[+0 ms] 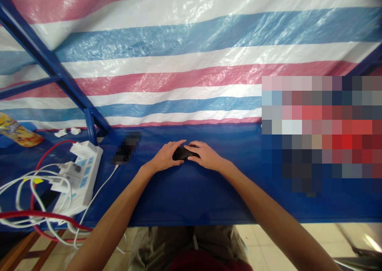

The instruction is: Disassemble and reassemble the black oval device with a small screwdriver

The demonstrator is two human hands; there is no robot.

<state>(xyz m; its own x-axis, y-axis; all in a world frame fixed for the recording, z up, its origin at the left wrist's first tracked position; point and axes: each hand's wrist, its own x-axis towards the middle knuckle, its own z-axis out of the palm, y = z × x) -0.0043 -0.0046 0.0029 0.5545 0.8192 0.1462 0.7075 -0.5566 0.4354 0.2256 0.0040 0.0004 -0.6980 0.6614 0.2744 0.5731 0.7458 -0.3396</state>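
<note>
Between my two hands, on the blue tabletop (191, 199), is a small black rounded object, shaped like a computer mouse (182, 154). My left hand (165, 156) grips its left end, with the thumb on the near side and the fingers along the far side. From the right, my right hand (205, 155) closes on the other end, fingertips over the top. Parts of the mouse are hidden under the fingers of both hands.
To the left lie a pixelated phone-like thing (127, 148) with a white cable, a white power strip (89, 171), tangled red and white cords, and a yellow packet (20, 131). Striped plastic sheeting (179, 76) hangs behind. A blue metal frame (56, 72) rises at left. Pixelation covers the right.
</note>
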